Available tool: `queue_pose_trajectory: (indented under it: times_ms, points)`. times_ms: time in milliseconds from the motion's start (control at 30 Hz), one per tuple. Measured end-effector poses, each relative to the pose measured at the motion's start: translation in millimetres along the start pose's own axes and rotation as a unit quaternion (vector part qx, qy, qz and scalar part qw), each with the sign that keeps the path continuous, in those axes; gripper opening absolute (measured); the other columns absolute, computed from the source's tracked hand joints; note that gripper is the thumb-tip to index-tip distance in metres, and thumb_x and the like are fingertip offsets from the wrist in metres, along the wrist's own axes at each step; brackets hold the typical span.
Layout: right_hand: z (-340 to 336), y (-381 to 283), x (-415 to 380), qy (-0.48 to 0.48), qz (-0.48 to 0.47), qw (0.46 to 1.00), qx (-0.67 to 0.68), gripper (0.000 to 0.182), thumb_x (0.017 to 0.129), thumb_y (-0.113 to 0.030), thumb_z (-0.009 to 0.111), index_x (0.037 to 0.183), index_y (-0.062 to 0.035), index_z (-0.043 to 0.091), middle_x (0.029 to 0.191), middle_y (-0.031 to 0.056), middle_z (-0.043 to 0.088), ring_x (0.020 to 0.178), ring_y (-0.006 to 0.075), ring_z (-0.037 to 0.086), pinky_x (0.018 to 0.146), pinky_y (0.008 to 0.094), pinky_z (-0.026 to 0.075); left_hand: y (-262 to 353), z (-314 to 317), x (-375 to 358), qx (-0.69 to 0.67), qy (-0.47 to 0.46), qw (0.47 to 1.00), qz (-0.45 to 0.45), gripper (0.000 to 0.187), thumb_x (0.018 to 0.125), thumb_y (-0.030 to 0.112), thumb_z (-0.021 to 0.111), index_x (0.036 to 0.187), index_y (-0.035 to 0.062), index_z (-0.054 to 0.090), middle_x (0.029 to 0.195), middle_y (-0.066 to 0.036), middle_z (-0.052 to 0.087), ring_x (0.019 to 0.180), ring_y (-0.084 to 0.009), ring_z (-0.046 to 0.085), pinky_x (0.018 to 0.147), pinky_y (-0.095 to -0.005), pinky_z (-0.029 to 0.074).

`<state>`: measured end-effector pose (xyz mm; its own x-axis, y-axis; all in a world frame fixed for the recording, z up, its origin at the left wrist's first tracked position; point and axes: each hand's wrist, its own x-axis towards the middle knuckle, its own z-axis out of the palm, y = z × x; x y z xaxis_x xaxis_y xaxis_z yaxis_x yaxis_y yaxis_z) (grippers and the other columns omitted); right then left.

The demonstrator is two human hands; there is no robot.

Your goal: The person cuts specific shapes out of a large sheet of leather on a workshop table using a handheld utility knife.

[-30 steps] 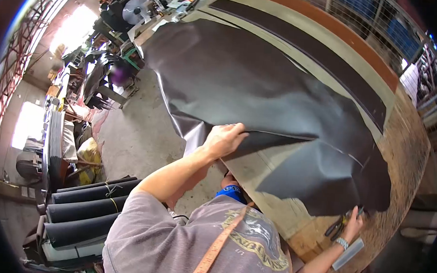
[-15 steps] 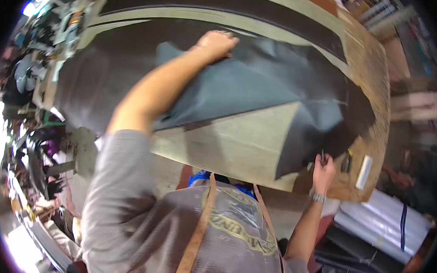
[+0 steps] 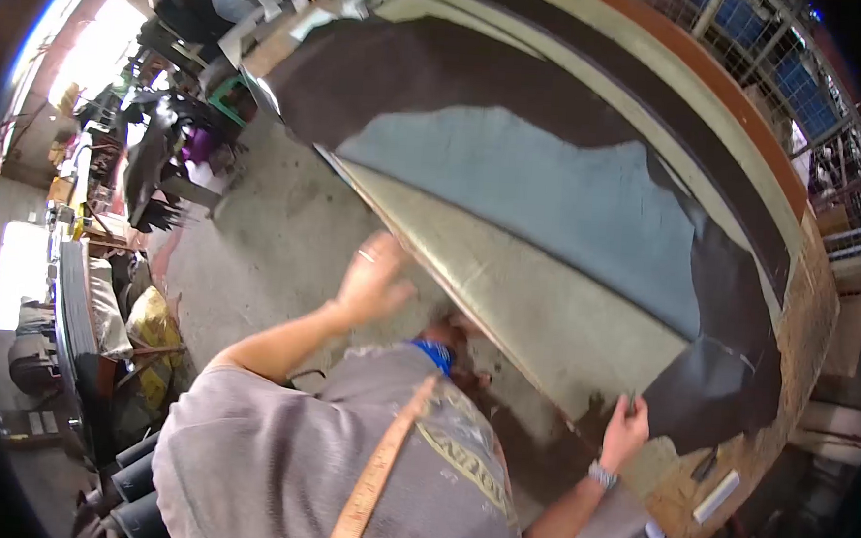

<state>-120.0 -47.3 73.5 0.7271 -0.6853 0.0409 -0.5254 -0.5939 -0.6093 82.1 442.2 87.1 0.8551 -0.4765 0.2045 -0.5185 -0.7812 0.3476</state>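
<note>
A large dark brown leather hide (image 3: 443,68) lies on the table, partly folded over so that its blue-grey underside (image 3: 515,176) faces up. My left hand (image 3: 376,280) is off the table's near edge, over the floor, holding nothing; its fingers look apart, though blurred. At the near right corner my right hand (image 3: 625,429) is closed around a thin dark pen-like tool (image 3: 630,400), mostly hidden by the fingers. That hand is beside the hide's near right end. A tape measure (image 3: 378,478) hangs around my neck.
The pale table covering (image 3: 471,257) shows along the near edge. A white block (image 3: 716,497) and a dark-handled tool (image 3: 704,465) lie on the wooden right corner. A long dark strip (image 3: 649,80) runs along the far side. Cluttered shelves and materials stand at left.
My left hand has left the hide and come back past the near edge. The hide's fold now lies flatter, showing more underside. The view has turned; the right hand still holds the tool.
</note>
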Motion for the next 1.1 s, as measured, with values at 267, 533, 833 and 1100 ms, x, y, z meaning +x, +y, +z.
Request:
queue_pose_trajectory:
  times_ms: [267, 533, 833, 1100]
  points:
    - [63.6, -101.3, 30.9, -0.055, 0.002, 0.998, -0.002, 0.037, 0.094, -0.029, 0.071, 0.103, 0.0068, 0.069, 0.085, 0.022, 0.071, 0.078, 0.0307, 0.069, 0.075, 0.0397, 0.052, -335.0, -39.3, 18.4, -0.174, 0.255, 0.866, -0.393, 0.047, 0.095, 0.036, 0.071, 0.115, -0.0061, 0.065, 0.106, -0.017, 0.072, 0.095, -0.0271, 0.068, 0.088, -0.0379, 0.053]
    - [152.3, -182.7, 50.9, -0.044, 0.2, 0.972, 0.116, 0.047, 0.094, -0.046, 0.07, 0.092, 0.0013, 0.068, 0.077, 0.0068, 0.072, 0.047, 0.0101, 0.051, 0.041, 0.0265, 0.036, -589.7, -122.3, 158.5, -0.433, 0.32, 0.603, -0.588, 0.06, 0.074, 0.039, 0.091, 0.104, -0.0071, 0.066, 0.095, -0.018, 0.07, 0.085, -0.0334, 0.069, 0.068, -0.0459, 0.056]
    - [228.9, -190.5, 109.4, 0.128, 0.387, 0.865, 0.293, 0.037, 0.088, -0.035, 0.079, 0.084, -0.003, 0.06, 0.068, 0.0061, 0.061, 0.042, 0.0152, 0.05, 0.035, 0.0289, 0.034, -646.6, -125.2, 172.3, -0.402, 0.201, 0.62, -0.643, 0.062, 0.068, 0.053, 0.093, 0.082, 0.001, 0.063, 0.065, -0.007, 0.058, 0.043, -0.0171, 0.051, 0.039, -0.0315, 0.04]
    - [257.9, -134.3, 113.9, 0.191, 0.346, 0.862, 0.318, 0.026, 0.085, -0.024, 0.082, 0.087, -0.0065, 0.063, 0.073, 0.0006, 0.06, 0.053, 0.0152, 0.051, 0.047, 0.0318, 0.04, -655.2, -92.2, 118.7, -0.587, 0.061, 0.489, -0.642, 0.135, 0.064, 0.095, 0.061, 0.152, -0.0032, 0.035, 0.135, -0.023, 0.052, 0.101, -0.0363, 0.065, 0.078, -0.0478, 0.056]
